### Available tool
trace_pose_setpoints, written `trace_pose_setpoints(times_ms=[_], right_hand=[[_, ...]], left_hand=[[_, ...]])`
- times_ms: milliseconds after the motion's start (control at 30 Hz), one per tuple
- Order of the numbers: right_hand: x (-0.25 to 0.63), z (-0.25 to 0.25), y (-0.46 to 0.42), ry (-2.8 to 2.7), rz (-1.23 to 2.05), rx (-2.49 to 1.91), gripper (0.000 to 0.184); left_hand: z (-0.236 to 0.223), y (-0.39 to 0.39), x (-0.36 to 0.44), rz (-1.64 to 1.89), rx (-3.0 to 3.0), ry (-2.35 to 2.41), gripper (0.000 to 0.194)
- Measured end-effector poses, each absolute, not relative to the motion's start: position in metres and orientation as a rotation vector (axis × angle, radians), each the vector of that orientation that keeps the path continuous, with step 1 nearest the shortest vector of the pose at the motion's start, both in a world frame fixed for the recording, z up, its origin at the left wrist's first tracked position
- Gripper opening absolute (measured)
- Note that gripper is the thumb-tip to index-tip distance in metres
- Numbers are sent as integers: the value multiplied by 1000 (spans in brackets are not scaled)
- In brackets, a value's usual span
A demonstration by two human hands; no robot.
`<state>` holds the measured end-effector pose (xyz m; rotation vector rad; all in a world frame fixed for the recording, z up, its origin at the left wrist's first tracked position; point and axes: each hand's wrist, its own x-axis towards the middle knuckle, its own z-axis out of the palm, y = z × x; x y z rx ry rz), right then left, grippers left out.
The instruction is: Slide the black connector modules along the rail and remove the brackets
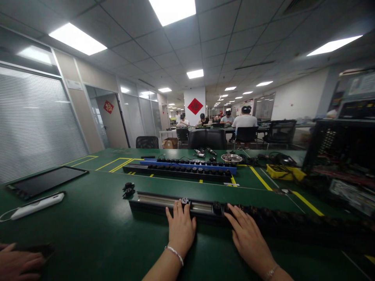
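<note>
A long black power track point(199, 205) lies across the green table before me, its left part an uncovered metallic channel. My left hand point(181, 226) rests over this channel, fingers stretched out, the tips at a small black-and-silver piece point(185, 201) in the slot. Over to the right, my right hand point(249, 234) lies with extended fingers on the track's front edge, nearest to a black socket module point(217, 207). Beyond it a row of dark modules point(272, 214) runs off to the right. Two small black modules point(128, 189) sit off the track's left end.
Behind lie a blue track point(187, 163) and a black one point(175, 171) bearing modules. A metal bowl point(231, 158), a yellow tray point(284, 172) and an equipment rack point(340, 156) are rightward. Leftward are a flat dark panel point(47, 181), a white device point(38, 206) and another person's hand point(20, 263).
</note>
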<state>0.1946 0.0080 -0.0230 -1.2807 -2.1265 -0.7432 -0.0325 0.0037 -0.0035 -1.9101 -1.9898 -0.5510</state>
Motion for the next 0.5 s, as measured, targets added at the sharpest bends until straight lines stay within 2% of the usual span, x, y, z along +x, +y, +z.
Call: trace_pose_setpoints(times_ms=[500], right_hand=[[195,-21,6,-2137,-742,-1304,49]], left_hand=[[-5,4,-35,-574,-1902,-2029,44]])
